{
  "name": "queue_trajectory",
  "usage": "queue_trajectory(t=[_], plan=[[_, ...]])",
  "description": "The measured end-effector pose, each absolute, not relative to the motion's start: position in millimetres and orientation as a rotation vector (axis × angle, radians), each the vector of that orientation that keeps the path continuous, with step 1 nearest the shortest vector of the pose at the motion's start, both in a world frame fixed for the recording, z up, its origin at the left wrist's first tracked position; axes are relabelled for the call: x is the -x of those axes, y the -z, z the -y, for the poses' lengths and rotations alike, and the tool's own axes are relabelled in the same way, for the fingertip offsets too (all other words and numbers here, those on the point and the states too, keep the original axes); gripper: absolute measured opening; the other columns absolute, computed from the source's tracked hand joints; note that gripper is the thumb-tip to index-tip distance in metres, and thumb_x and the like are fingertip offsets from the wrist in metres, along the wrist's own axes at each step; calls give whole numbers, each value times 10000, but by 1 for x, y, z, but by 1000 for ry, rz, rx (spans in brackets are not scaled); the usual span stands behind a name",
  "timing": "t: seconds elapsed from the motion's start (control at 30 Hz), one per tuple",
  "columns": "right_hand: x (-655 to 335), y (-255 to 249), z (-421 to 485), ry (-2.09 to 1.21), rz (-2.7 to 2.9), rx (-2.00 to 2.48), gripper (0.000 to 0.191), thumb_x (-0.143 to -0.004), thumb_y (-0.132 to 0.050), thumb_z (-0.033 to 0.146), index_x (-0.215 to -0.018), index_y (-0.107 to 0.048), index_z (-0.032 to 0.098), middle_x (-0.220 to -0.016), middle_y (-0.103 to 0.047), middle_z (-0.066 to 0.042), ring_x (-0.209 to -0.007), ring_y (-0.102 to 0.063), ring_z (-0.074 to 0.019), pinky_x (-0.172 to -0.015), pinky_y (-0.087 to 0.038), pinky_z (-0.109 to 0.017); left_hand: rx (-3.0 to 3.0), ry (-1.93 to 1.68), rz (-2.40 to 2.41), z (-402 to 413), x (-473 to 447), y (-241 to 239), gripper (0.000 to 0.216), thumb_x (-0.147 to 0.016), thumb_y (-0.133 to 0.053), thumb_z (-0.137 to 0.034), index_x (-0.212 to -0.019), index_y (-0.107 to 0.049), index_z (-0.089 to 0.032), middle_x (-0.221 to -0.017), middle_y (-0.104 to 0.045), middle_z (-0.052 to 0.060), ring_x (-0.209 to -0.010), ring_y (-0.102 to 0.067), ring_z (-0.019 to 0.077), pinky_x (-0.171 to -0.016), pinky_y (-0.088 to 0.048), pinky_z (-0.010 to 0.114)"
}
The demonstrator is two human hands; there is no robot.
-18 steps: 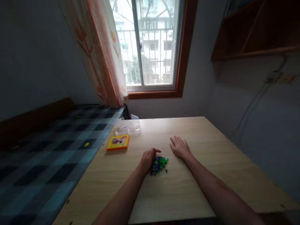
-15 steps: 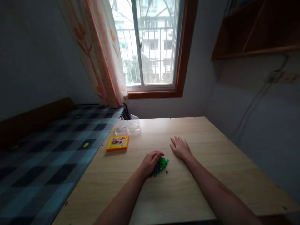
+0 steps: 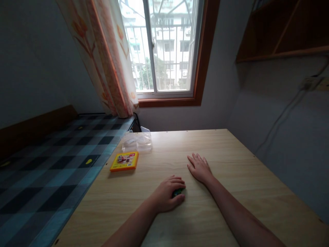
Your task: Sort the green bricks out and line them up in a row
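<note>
My left hand [image 3: 166, 195] is cupped over a small pile of green and dark pieces [image 3: 178, 192] on the wooden table [image 3: 164, 157]. Its fingers curl around the far side and its thumb around the near side, so most of the pile is hidden. What kind of pieces they are is too small to tell. To the right, my right hand [image 3: 199, 168] lies flat on the tabletop, fingers stretched, holding nothing.
An orange-yellow flat box [image 3: 124, 162] with a printed top lies at the table's left. Behind it stands a clear plastic container [image 3: 137, 141]. A bed with a checked cover [image 3: 69, 164] adjoins the left edge. A wall shelf [image 3: 280, 51] hangs at the upper right.
My left hand has moved from the pile's left side onto it, closing round the pieces, which spread more openly before. My right hand stays flat. The view has shifted slightly.
</note>
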State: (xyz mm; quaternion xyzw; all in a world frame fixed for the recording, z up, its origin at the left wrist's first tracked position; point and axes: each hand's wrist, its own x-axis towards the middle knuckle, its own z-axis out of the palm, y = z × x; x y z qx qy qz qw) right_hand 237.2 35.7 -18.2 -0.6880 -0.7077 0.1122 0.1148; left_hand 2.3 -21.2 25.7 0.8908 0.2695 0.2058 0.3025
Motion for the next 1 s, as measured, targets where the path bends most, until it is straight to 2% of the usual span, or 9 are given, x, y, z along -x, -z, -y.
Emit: queue_trajectory(t=[0.23, 0.43, 0.5, 0.57, 0.63, 0.73, 0.87, 0.93, 1.0], plan=[[-239, 19, -33, -313, 2102, 1987, 538, -962, -416, 421, -1473, -431, 254, -1582, -291, -95, -1472, -220, -299, -1181, -97, -534, -2180, -628, -691, 18, -1, -28, 283, -928, -544, -389, -1005, -753, -213, -1110, -723, 81, -1151, -603, 226, -1109, -362, 368], [-236, 16, -30, -316, 2142, 1941, 536, -962, -427, 427, -1467, -442, 246, -1582, -287, -109, -1470, -225, -305, -1183, -117, -531, -1860, -865, -866, 7, 2, -14, 472, -967, -418, -491, -917, -773, -184, -1023, -744, 96, -1010, -661, 231, -961, -479, 346], [-236, 15, -28, -327, 2169, 1897, 552, -955, -444, 442, -1469, -439, 240, -1584, -281, -114, -1471, -220, -309, -1185, -114, -534, -1730, -955, -945, 2, 3, -4, 517, -956, -409, -531, -886, -768, -165, -942, -751, 97, -934, -673, 230, -913, -500, 351], [-237, 15, -26, -350, 2201, 1822, 578, -943, -465, 455, -1475, -428, 233, -1582, -284, -117, -1471, -221, -314, -1187, -109, -541, -1592, -1000, -1041, -3, 3, 5, 557, -937, -413, -570, -871, -756, -137, -809, -739, 94, -778, -671, 212, -782, -528, 332], [-237, 15, -24, -388, 2231, 1703, 605, -931, -489, 459, -1487, -405, 235, -1570, -315, -117, -1468, -231, -308, -1187, -109, -551, -1483, -1071, -1121, -6, 4, 10, 575, -914, -424, -593, -832, -742, -121, -739, -721, 93, -696, -653, 199, -702, -524, 315], [-235, 11, -19, -441, 2234, 1457, 611, -905, -548, 430, -1475, -416, 253, -1539, -377, -111, -1456, -261, -296, -1179, -146, -566, -1480, -1128, -1215, -11, 8, 7, 517, -896, -453, -557, -764, -722, -135, -732, -718, 86, -696, -650, 198, -683, -515, 306], [-229, 0, -11, -525, 2153, 1117, 333, -857, -645, 324, -1179, -668, 244, -1382, -544, -107, -1323, -451, -262, -1105, -358, -461, -1766, -1033, -1332, -13, 15, -8, 354, -881, -509, -417, -754, -719, -161, -743, -718, 60, -740, -647, 201, -741, -498, 311], [-225, -4, -7, -562, 2150, 1012, 174, -856, -655, 291, -1009, -726, 245, -1221, -631, -92, -1160, -564, -229, -1013, -442, -397, -1926, -950, -1350, -14, 17, -13, 286, -869, -530, -352, -784, -734, -171, -788, -723, 63, -776, -645, 205, -772, -493, 319], [-221, -7, -3, -580, 2193, 951, 125, -854, -664, 285, -943, -747, 256, -1096, -666, -72, -1032, -606, -206, -947, -470, -366, -2044, -889, -1349, -15, 18, -14, 217, -841, -558, -273, -832, -753, -179, -855, -720, 71, -850, -641, 216, -815, -493, 333]])
